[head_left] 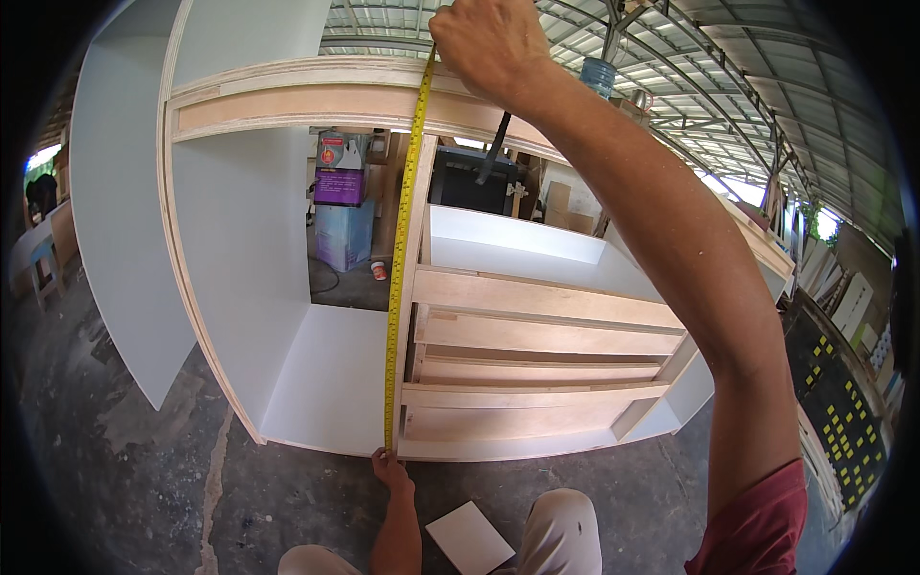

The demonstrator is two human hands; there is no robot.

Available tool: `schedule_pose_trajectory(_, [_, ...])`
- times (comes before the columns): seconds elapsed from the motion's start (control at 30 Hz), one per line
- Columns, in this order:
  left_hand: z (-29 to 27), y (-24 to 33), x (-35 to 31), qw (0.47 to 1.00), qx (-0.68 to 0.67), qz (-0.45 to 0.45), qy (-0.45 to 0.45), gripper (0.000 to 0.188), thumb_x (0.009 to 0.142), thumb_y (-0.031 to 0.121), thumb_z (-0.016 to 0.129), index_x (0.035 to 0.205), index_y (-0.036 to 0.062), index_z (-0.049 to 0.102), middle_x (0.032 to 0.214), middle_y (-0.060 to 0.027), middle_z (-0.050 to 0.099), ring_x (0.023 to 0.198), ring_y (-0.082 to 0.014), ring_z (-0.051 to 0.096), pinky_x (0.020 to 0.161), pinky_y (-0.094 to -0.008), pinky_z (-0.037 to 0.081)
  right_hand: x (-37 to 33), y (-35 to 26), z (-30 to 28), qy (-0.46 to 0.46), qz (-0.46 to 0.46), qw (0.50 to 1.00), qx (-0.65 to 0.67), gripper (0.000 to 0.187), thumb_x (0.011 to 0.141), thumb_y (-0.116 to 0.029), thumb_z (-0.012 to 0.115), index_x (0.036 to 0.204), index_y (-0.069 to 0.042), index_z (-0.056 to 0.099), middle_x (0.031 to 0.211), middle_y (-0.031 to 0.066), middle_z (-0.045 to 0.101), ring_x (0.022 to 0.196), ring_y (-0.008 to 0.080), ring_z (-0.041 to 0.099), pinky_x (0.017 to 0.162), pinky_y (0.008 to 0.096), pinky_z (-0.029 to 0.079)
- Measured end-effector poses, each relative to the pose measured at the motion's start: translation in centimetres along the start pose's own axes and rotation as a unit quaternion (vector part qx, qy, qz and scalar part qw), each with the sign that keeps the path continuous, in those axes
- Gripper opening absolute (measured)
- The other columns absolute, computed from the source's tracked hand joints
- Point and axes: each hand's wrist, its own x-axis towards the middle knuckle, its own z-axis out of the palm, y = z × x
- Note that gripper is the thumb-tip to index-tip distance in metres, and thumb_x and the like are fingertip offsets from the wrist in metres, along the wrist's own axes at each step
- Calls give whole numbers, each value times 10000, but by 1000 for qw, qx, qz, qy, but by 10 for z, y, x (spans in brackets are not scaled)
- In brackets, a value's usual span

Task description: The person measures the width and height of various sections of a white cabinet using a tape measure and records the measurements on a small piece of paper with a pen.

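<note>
A yellow tape measure (407,211) runs stretched up the front of a wooden cabinet frame (278,107), along its middle upright. Raised high, my right hand (494,43) is closed at the tape's upper end, by the top rail; the tape's case does not show. Down at the cabinet's bottom edge, my left hand (390,470) pinches the lower end of the tape. To the right of the tape sit several plywood drawers (537,331), stacked one over another, with a white-lined drawer box (517,240) at the top. White panels (240,211) line the left compartment.
Behind the cabinet stand a purple-and-grey tin (341,168) on a blue container (343,238) and a small red-and-white cup (379,271). A white square board (470,537) lies on the concrete floor (316,498) near my knees. At the right leans a black panel with yellow squares (834,412).
</note>
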Motion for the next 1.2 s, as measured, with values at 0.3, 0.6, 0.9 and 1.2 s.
schedule_pose_trajectory(0.3, [1, -1, 2, 1000, -4, 5, 9, 87, 1016, 81, 524, 1097, 113, 519, 999, -28, 594, 787, -115, 566, 602, -269, 444, 0, 0, -4, -23, -2, 1000, 12, 191, 791, -248, 696, 770, -70, 766, 757, 71, 680, 973, 242, 517, 742, 401, 502])
schedule_pose_trajectory(0.6, [7, 6, -8, 1000, -12, -1, 18, 78, 1014, 73, 523, 1089, 94, 513, 984, -33, 582, 782, -112, 568, 595, -260, 480, -2, -1, 1, -24, 1, 1000, 7, 183, 800, -235, 693, 770, -69, 763, 746, 68, 671, 960, 238, 510, 734, 396, 503])
schedule_pose_trajectory(0.9, [4, 6, -2, 1000, 1, 15, 24, 80, 1003, 71, 552, 1079, 84, 532, 951, -31, 556, 751, -103, 553, 588, -251, 504, 3, 0, -2, -22, 4, 1000, 16, 203, 795, -259, 700, 776, -68, 766, 758, 74, 678, 981, 239, 512, 744, 395, 503])
schedule_pose_trajectory(1.2, [-2, 7, 1, 1000, 11, -12, 5, 143, 1020, 95, 553, 1157, 81, 518, 1076, -74, 572, 804, -146, 611, 619, -271, 542, 0, -1, -2, -18, 6, 1000, 21, 204, 786, -269, 699, 777, -78, 770, 774, 61, 693, 1010, 246, 524, 750, 393, 496])
